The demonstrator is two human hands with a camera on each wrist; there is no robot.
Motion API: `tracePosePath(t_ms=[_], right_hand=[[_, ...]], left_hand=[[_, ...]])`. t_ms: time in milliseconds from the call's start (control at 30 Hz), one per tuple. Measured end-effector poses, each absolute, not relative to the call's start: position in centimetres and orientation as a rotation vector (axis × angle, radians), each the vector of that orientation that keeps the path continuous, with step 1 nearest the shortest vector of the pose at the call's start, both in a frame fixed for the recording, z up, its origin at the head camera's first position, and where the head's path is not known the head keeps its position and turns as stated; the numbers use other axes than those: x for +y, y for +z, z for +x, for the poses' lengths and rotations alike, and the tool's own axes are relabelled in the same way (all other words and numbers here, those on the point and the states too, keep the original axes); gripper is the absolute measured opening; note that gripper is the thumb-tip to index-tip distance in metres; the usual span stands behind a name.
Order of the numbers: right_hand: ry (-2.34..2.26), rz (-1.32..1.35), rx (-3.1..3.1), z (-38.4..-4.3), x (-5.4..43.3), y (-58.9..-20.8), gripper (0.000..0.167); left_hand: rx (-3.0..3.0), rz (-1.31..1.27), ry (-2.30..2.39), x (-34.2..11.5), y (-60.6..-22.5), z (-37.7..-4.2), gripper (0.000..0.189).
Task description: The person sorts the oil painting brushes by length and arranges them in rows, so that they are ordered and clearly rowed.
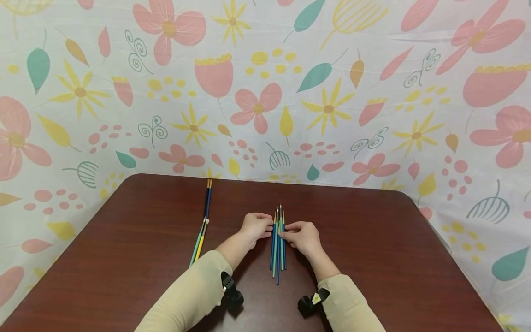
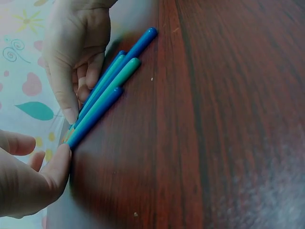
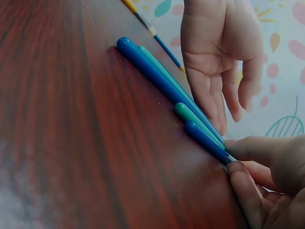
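Note:
Several blue and teal paintbrushes (image 1: 278, 258) lie side by side as a bundle on the table, bristle tips pointing away and handle ends toward me. My left hand (image 1: 255, 227) is at the bundle's left side, its fairly straight fingers touching the brushes near the upper part. From the right, my right hand (image 1: 304, 236) pinches a brush between thumb and forefinger, best seen in the right wrist view, where its fingertips (image 3: 237, 167) meet a blue handle (image 3: 205, 140). In the left wrist view, rounded handle ends (image 2: 128, 67) fan out unevenly between both hands.
Left of the bundle lie two dark blue brushes (image 1: 208, 198) near the table's far edge. Closer in are a teal brush (image 1: 194, 249) and a yellow brush (image 1: 200, 246), partly behind my left sleeve (image 1: 191, 286). A flowered cloth (image 1: 257, 152) hangs behind the brown table (image 1: 373, 258).

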State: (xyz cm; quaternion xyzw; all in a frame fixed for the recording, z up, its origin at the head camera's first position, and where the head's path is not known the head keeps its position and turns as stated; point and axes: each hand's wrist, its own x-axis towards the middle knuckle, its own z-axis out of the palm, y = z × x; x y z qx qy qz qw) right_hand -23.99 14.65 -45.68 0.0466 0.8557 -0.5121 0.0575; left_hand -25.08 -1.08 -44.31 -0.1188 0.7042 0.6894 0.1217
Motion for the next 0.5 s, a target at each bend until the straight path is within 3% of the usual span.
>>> tracePosePath(t_ms=[300, 500], right_hand=[[-1.546, 0.152, 2.602, -24.13, 14.72, -45.86, 0.029], [-1.555, 0.152, 2.595, -24.14, 14.69, -45.88, 0.029]], left_hand=[[2.014, -0.387, 2.055, -0.76, -44.36, -25.09, 0.025], [2.187, -0.232, 1.959, -0.65, -44.58, -25.07, 0.025]])
